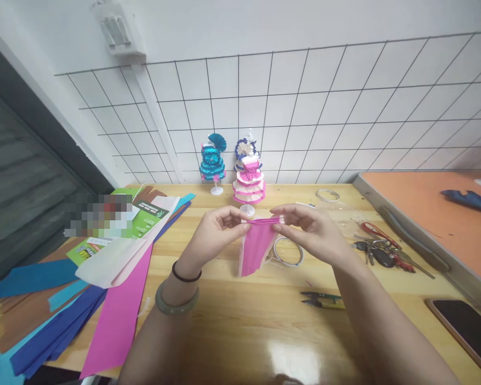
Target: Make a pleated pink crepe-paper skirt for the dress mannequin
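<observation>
Between my hands hangs a pink crepe paper strip with pale edges, its top gathered into narrow folds. My left hand pinches the left end of the folded top with thumb and fingers. At the right end, my right hand pinches the same folds, whose pale edges show at the fingertips. The strip's lower part hangs free above the wooden table. Just behind it on the table lies a ring of pale wire. Yellow-handled thread snips lie below my right wrist.
Small paper dresses on stands, a teal one and a pink-and-white one, stand by the wall. Coloured paper strips and printed packets cover the left. Keys and a phone lie right, beside an orange board.
</observation>
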The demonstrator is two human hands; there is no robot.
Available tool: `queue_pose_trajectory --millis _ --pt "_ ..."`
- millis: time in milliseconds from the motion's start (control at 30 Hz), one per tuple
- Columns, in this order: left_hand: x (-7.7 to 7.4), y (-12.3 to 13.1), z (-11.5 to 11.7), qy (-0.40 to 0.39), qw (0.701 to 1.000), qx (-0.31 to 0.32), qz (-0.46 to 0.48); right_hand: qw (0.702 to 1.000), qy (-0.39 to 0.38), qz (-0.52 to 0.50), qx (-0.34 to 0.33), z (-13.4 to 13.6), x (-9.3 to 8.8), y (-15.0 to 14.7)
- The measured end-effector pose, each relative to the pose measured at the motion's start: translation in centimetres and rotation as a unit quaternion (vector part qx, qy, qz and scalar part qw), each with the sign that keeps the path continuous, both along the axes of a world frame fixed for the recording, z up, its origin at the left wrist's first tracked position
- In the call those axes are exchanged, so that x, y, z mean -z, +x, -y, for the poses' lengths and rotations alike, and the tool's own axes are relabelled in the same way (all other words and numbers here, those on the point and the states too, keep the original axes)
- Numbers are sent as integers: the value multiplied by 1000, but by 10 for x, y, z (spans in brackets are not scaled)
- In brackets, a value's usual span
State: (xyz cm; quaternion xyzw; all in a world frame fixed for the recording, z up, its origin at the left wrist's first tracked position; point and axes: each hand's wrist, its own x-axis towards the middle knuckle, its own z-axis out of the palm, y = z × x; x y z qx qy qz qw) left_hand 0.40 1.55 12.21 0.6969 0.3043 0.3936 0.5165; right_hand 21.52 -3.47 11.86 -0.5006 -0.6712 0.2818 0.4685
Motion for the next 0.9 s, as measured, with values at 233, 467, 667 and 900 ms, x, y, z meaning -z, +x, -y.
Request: queue_pose_trajectory --millis 233,467,667,900 --pt "0 -4 -1 -2 1000 -2 12 1000 -7 -9 -21 0 -4 1" --pt "0 -5 -2 8 1000 -12 8 999 -7 -47 10 0 -2 0" --pt "-3 -6 -2 -1 1000 -12 12 998 -9 -61 -3 0 0 2" --pt "-4 -5 0 13 999 -37 19 996 0 -85 4 -2 1 0"
